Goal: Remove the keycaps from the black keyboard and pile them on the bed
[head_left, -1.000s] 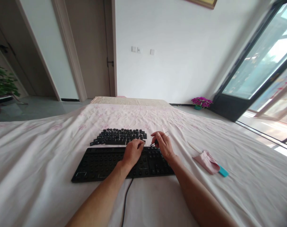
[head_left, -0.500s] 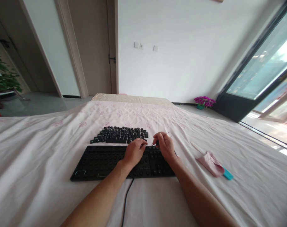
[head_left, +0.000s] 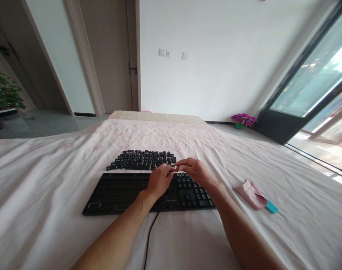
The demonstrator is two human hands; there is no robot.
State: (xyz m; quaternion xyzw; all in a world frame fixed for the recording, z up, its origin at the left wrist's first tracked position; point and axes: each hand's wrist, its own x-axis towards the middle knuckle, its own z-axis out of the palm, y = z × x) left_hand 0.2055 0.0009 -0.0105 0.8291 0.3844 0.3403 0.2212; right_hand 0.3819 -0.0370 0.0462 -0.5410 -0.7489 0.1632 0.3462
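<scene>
A black keyboard [head_left: 125, 198] lies across the cloth, its left part bare of keycaps and its right-hand block still capped. Over its upper edge, my left hand [head_left: 161, 180] is closed in a pinch; whatever is between the fingertips is too small to make out. My right hand [head_left: 196, 171] is closed too, its fingertips meeting those of the left. Thin wire from a wire keycap puller [head_left: 181, 173] shows under the right fingers, most of it hidden. Loose black keycaps [head_left: 139, 160] are laid out in rows just beyond the keyboard.
A white flowered cloth [head_left: 75, 180] covers the surface. The keyboard's cable [head_left: 150, 236] runs toward me between my forearms. To the right lie a pink cloth pouch [head_left: 251, 194] and a turquoise piece [head_left: 271, 206] at its end.
My right hand has moved left and turned so that its fingertips touch the left hand's, uncovering the right-hand keys. The wire now shows less. My left hand stays almost in place.
</scene>
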